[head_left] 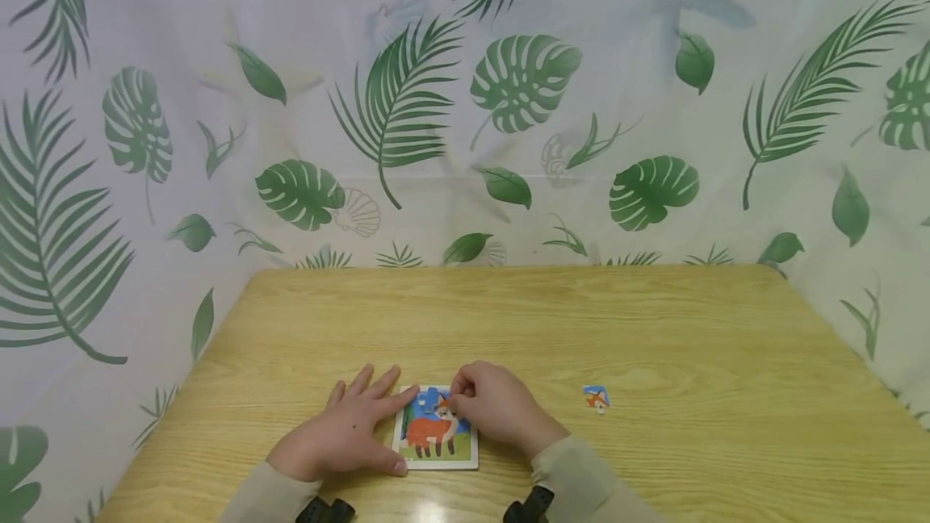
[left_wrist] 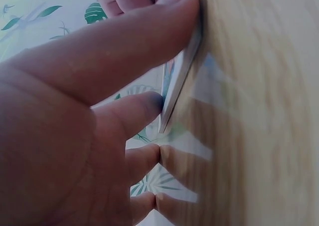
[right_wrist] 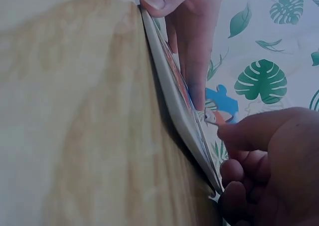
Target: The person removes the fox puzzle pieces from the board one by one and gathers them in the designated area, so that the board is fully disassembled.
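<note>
A small square jigsaw board (head_left: pixel 443 465) with a white border and a fox picture lies on the table in front of me. My left hand (head_left: pixel 352 430) rests along its left side with spread fingers, the thumb at the near left corner and the index finger at the far left. In the left wrist view, the thumb and index fingertip touch the board's edge. My right hand (head_left: pixel 501 403) pinches a blue and orange jigsaw piece (right_wrist: pixel 224 104) between thumb and index finger. That piece is tilted up over the board's upper part; its pinched end is hidden.
A loose jigsaw piece (head_left: pixel 596 399), blue and orange, lies on the wooden table (head_left: pixel 654 329) to the right of my right hand. Behind the table hangs a leaf-patterned cloth (head_left: pixel 436 216), which also runs along both sides.
</note>
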`<state>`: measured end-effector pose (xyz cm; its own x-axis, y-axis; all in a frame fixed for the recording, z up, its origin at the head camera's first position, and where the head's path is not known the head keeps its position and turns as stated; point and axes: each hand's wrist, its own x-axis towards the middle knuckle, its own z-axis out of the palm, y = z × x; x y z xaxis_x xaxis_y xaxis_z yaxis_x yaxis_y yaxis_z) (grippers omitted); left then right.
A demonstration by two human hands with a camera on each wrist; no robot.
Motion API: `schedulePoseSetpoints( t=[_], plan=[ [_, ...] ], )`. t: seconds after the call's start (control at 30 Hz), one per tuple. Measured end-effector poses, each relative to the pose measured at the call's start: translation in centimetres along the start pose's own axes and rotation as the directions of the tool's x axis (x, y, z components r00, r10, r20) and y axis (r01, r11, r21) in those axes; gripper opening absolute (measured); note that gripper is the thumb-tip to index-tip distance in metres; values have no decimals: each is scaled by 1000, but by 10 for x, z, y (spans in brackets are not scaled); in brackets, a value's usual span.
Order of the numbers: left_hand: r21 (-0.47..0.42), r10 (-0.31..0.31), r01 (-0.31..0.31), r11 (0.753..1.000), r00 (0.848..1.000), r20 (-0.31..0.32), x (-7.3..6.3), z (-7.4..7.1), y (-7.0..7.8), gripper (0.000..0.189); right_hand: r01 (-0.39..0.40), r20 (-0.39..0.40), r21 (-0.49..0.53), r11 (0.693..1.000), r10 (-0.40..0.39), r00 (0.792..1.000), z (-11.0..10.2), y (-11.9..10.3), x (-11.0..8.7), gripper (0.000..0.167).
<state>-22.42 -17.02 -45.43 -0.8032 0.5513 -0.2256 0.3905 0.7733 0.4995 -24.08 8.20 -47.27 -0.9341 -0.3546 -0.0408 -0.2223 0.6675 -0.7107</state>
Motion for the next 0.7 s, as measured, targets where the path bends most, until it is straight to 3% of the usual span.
schedulePoseSetpoints(
  t=[0.7],
  plan=[
    [-8,-13,13,1000,1000,-21,1,1,0,97,36,50,187,982,-46,998,-21,11,-2,14]
  ],
)
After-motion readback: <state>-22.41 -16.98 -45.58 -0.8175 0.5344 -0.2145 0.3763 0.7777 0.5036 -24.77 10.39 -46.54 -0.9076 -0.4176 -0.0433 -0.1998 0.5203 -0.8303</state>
